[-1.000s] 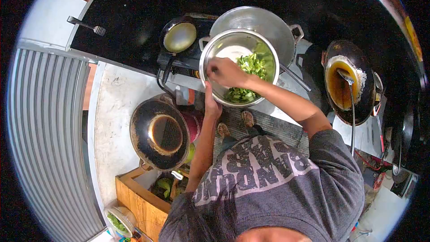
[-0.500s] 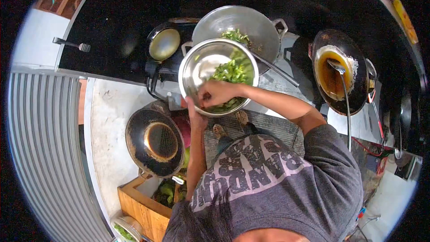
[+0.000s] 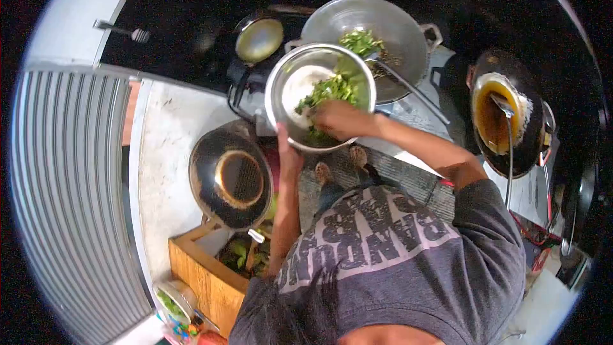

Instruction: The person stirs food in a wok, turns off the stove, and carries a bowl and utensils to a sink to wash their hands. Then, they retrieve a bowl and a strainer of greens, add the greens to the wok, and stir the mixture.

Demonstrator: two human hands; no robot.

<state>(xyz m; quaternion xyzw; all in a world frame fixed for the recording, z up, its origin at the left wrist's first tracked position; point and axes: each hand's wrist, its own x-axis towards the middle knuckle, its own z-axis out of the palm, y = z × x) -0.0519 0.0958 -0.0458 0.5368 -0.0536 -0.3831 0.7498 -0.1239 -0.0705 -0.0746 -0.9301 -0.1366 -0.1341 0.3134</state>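
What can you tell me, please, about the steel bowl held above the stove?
The steel bowl is round, deep and shiny, with a thin rim. It is held in the air, seemingly tipped toward the big wok behind it. The left hand has a grip on its near rim; the right hand reaches inside onto the chopped greens in it. Its left inside is bare and bright.

Three woks: silver wok [image 3: 403,24], oil-filled wok [image 3: 534,148], blackened wok [image 3: 205,187]. One steel bowl [image 3: 287,97], one small pan [image 3: 258,38], one wooden crate [image 3: 198,278].

Silver bowl [image 3: 288,86], green chopped vegetables [image 3: 329,90], seemingly amber oil [image 3: 490,115].
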